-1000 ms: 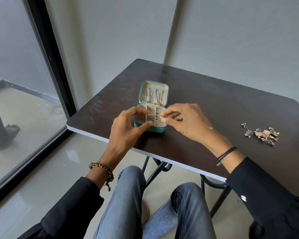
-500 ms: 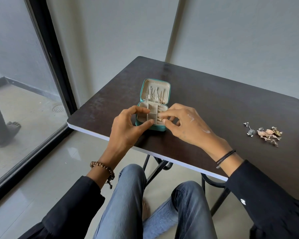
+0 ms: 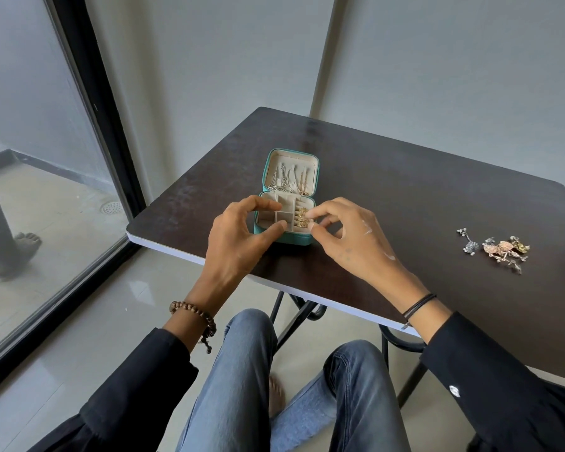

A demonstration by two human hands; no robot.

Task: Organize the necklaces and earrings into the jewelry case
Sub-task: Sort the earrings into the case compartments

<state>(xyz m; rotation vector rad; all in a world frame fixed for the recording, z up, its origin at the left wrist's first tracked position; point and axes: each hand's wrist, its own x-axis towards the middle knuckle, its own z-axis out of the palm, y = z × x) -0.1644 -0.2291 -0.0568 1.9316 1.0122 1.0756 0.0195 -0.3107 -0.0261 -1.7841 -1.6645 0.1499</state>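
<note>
We sit at a dark table (image 3: 405,207). Our left hand (image 3: 238,243) curls its thumb and forefinger round the near left corner of the jewelry case (image 3: 289,238) and grips it. Our right hand (image 3: 349,243) bends thumb and forefinger at the case's right edge; whether they pinch anything we cannot tell. The teal case lies open near the table's front edge. Loose earrings (image 3: 503,247) lie heaped well apart to the right. Necklaces (image 3: 289,181) hang in the lid, and gold earrings (image 3: 302,218) sit in the right-hand slot.
</note>
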